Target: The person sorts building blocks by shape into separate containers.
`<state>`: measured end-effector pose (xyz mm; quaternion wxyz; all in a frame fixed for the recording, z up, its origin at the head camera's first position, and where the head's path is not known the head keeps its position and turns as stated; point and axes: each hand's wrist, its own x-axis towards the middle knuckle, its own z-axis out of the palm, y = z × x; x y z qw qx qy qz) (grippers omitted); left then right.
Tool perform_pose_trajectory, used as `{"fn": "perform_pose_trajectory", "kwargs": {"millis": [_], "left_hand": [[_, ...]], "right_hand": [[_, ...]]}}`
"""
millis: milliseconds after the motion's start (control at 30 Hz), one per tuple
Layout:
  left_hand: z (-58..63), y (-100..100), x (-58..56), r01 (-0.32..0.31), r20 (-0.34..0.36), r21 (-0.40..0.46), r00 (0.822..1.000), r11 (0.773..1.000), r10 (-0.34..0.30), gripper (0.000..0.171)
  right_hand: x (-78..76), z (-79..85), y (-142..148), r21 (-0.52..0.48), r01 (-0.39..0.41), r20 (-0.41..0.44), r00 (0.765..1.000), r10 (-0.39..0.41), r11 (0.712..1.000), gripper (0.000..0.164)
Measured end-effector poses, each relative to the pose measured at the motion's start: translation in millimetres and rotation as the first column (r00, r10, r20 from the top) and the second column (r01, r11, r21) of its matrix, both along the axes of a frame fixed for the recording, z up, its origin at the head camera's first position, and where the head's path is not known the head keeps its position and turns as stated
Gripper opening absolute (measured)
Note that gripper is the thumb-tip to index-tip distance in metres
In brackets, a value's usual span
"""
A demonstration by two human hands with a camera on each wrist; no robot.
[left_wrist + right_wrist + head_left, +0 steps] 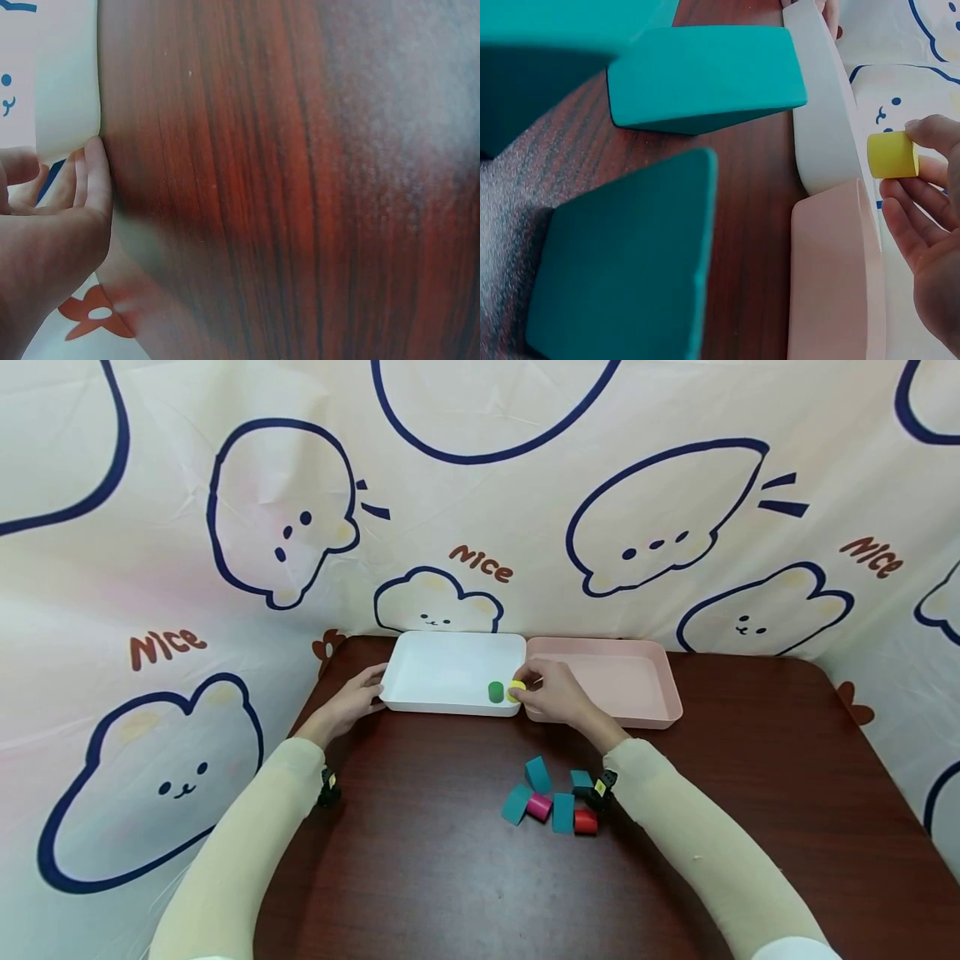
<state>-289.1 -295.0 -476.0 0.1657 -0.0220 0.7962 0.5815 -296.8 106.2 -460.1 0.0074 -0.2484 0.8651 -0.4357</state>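
Between thumb and fingertips my right hand (557, 693) pinches a yellow cylinder block (889, 156), held over the right end of the white tray (435, 664). Inside that tray, close to the yellow one, is a green cylinder block (496, 692). At the tray's left end my left hand (352, 700) touches the outer wall with extended fingers. The left wrist view shows the fingertips of this hand (64, 202) right at the tray's corner.
A pink tray (603, 672) stands just right of the white one. Nearer on the dark wooden table (420, 843) lie several teal blocks (563, 813), a magenta cylinder (538, 807) and a red cylinder (586, 822). Behind hangs a printed cloth (525, 510).
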Motion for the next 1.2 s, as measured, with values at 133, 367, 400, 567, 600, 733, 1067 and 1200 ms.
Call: {"fn": "perform_pose_trajectory", "kwargs": {"millis": [133,367,400,567,600,733,1067,1200], "left_hand": [[-0.4,0.2,-0.6,-0.004,-0.002,-0.01,1.0,1.0,0.004,0.057],[0.5,0.2,0.0,-0.005,0.002,-0.016,1.0,1.0,0.005,0.057],[0.5,0.0,0.0,-0.004,0.001,-0.018,1.0,1.0,0.004,0.057],[0.5,-0.6,0.4,-0.002,-0.001,-0.02,1.0,1.0,0.002,0.057],[0.2,-0.8,0.2,-0.003,-0.001,-0.02,1.0,1.0,0.003,0.057],[-0.8,-1.5,-0.2,-0.001,0.002,-0.019,1.0,1.0,0.001,0.057],[-1.1,-2.1,-0.7,-0.004,0.006,-0.005,1.0,1.0,0.004,0.057],[-1.4,-2.4,-1.1,-0.004,0.001,-0.007,1.0,1.0,0.004,0.057]], "right_hand": [[-0.5,-3.3,-0.8,0.006,-0.001,-0.006,1.0,0.001,1.0,0.018],[-0.7,-7.4,-1.1,-0.004,0.009,-0.01,1.0,-0.009,1.0,0.02],[-0.9,-8.1,-0.9,-0.005,0.009,-0.011,1.0,-0.009,1.0,0.02],[-1.3,-9.9,-0.8,0.0,0.014,-0.006,1.0,-0.014,1.0,0.021],[-1.4,-10.2,-0.9,0.002,0.016,-0.003,1.0,-0.016,1.0,0.021],[-1.0,-10.6,-1.5,0.009,0.022,0.003,1.0,-0.022,1.0,0.022],[0.8,-10.8,-2.5,0.026,0.028,0.007,1.0,-0.028,0.999,0.023],[0.4,-11.5,-2.6,0.024,0.027,0.001,1.0,-0.027,0.999,0.023]]}}
